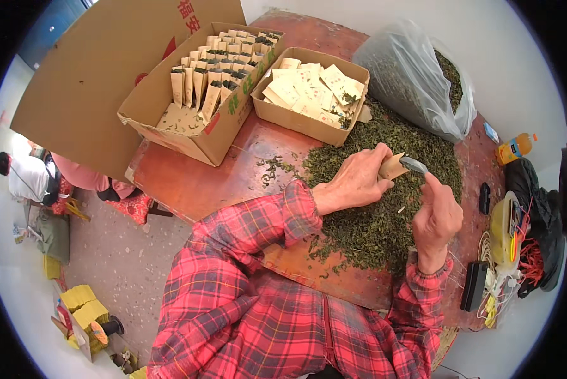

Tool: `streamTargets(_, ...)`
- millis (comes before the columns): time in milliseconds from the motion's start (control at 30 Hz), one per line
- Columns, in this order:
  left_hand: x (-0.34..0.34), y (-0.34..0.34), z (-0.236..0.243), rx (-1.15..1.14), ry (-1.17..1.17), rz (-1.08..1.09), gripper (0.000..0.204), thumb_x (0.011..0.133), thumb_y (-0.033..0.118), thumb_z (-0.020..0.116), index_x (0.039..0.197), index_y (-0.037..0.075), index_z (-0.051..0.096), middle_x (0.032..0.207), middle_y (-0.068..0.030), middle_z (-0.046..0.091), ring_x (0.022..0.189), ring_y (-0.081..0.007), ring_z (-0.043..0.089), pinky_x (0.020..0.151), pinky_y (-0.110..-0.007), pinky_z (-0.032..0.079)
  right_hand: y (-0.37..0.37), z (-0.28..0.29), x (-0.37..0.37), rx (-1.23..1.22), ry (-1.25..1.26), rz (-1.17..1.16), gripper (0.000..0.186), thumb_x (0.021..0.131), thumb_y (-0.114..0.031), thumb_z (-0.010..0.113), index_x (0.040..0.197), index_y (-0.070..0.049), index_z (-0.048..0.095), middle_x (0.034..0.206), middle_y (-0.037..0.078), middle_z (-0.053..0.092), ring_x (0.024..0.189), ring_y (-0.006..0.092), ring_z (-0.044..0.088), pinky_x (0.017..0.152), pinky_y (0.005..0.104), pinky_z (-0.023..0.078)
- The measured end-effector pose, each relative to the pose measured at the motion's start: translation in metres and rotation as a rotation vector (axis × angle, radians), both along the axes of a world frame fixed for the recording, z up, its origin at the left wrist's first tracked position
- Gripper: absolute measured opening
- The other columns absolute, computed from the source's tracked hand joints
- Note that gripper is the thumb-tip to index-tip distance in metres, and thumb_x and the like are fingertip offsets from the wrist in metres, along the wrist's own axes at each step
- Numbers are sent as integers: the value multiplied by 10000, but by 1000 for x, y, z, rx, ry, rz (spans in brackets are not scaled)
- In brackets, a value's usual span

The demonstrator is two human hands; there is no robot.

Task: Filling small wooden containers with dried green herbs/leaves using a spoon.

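Observation:
My left hand [353, 183] holds a small tan paper packet [391, 168] above a wide heap of dark green dried leaves [384, 224]. My right hand [436, 221] grips a small grey metal scoop [415, 165], whose end is at the packet's mouth. An open cardboard box [214, 151] beyond my hands holds several upright packets [211, 95], many with leaves showing at their tops. Beside it a lower box [296, 123] holds several loose pale packets [315, 88]. A large translucent bag [410, 76] of leaves leans at the back right.
A red wooden table [189, 189] bears it all. At the right are an orange bottle [512, 148], a black case [474, 284], a yellow container [503, 234] and cords. A large cardboard sheet [75, 95] stands at the left, people [30, 177] beyond it, yellow stacks [84, 306] on the floor.

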State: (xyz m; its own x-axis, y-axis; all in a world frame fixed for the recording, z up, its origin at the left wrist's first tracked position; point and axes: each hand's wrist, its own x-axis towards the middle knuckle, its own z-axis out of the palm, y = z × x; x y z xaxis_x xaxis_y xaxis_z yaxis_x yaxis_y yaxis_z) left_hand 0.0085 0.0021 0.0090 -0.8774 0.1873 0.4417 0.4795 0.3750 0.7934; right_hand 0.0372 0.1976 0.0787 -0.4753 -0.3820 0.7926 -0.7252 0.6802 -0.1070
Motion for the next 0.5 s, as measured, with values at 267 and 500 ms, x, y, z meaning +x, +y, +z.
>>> streamTargets(267, 2, -13, 14, 48, -59, 16, 488, 808, 151, 786, 1175, 19, 493, 950, -216, 631, 920, -434, 617, 807, -518, 485, 6, 2, 16, -203, -31, -17, 227, 997, 44, 613, 1182, -19, 730, 800, 90, 711, 619, 148, 639, 570, 275, 511)
streamTargets(500, 13, -21, 16, -66, -33, 82, 484, 823, 174, 807, 1181, 3, 531, 1033, -196, 633, 1013, -376, 618, 869, -483, 490, 10, -9, 22, -350, -133, -70, 205, 1041, -12, 601, 1200, -15, 731, 833, 65, 717, 645, 96, 603, 584, 243, 493)
